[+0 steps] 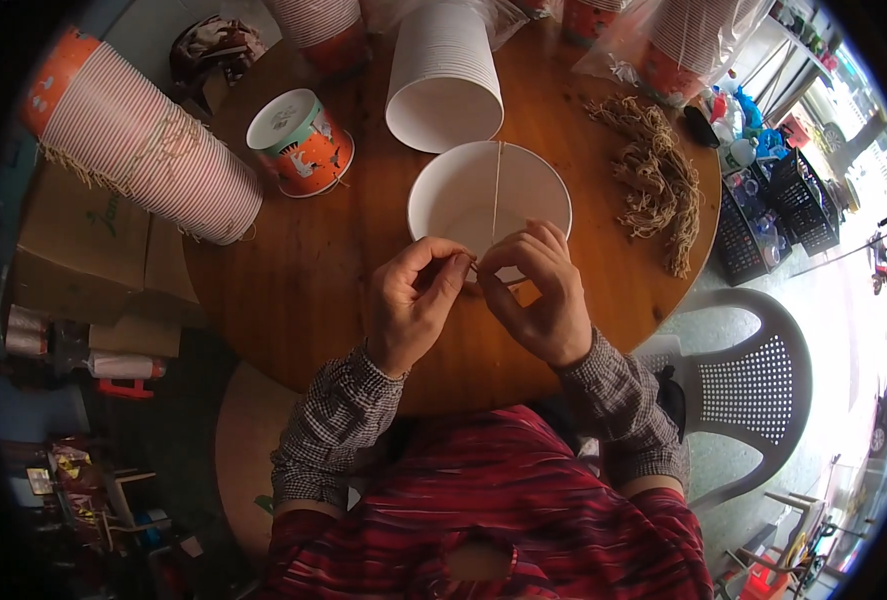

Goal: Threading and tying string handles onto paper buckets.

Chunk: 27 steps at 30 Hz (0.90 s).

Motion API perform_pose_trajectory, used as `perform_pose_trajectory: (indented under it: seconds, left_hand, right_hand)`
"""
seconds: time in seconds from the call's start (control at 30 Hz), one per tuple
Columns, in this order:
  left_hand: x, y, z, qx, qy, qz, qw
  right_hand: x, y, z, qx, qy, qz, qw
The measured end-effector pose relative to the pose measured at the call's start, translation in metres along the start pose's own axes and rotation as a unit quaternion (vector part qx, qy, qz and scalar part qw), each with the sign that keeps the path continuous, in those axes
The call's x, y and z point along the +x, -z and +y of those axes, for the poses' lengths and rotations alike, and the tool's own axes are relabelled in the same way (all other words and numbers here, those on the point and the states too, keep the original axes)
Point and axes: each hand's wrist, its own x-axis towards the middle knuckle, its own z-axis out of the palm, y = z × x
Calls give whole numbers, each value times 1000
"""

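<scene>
Round wooden table (304,270), seen from above. Both hands meet at the near rim of a white paper bucket (454,200) that stands open-mouthed near the table's middle. A thin twine string (497,190) runs straight across the bucket's mouth from the far rim to the near rim, where it ends between the fingers. Left hand (416,300): thumb and forefinger closed in a pinch on the string end, other fingers curled loosely, just left of the bucket's near edge. Right hand (539,290): fingertips bunched and closed on the same string end, touching the bucket's rim, thumb tucked under; the exact grip on the twine is too small to make out. The two hands' fingertips are touching or nearly so. Beyond the bucket, a lying stack of white buckets (444,75) points its open end toward it. To the left stands one printed orange bucket (304,140) upside down, and farther left a long lying stack of pink-ribbed buckets (139,140). On the right of the table lies a bundle of cut twine pieces (654,180). A white plastic chair (754,380) stands beside the table on the right.
</scene>
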Motion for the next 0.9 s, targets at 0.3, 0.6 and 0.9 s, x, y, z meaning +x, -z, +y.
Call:
perform_pose_trajectory:
  seconds: [0.3, 0.6, 0.9]
  left_hand:
    - [-2, -2, -1, 32, -21, 3, 999]
    - [-3, -9, 1, 90, -73, 22, 993]
    - [-1, -10, 6, 211, -207, -1, 955]
  right_hand:
    - [-8, -2, -4, -38, 16, 17, 999]
    - [-12, -3, -2, -19, 13, 34, 999]
    - [-11, 3, 2, -22, 12, 35, 999]
